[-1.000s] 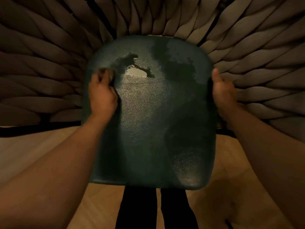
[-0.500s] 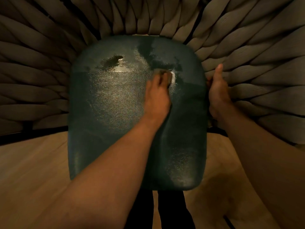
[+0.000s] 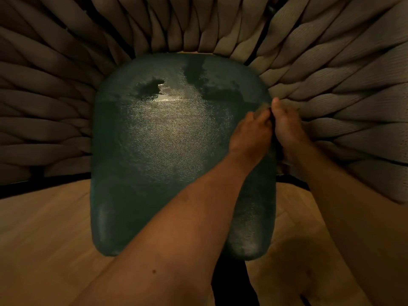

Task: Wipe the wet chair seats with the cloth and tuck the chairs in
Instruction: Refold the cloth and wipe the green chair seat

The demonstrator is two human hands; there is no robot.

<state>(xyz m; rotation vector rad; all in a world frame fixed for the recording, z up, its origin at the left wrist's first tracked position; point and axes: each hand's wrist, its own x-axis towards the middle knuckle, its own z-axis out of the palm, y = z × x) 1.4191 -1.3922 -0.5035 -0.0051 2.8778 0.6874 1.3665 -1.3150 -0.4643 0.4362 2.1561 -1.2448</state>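
The dark green chair seat (image 3: 167, 155) fills the middle of the view, ringed by the thick woven cords of the chair back (image 3: 331, 69), with pale wooden floor (image 3: 44, 235) below. Over the past second the left hand (image 3: 250, 138) has swept from the seat's left edge, across its middle, to the right edge, where it now sits just beside the right hand (image 3: 287, 131). The right hand has stayed gripping the right edge of the seat, thumb up, steadying it. The left hand's fingers curl round the cloth (image 3: 263, 106), only a scrap of which shows at the fingertips. That stroke looks complete, yet a dark puddle (image 3: 150, 88) with a bright glint still lies at the upper left, so more passes seem needed before tucking in.
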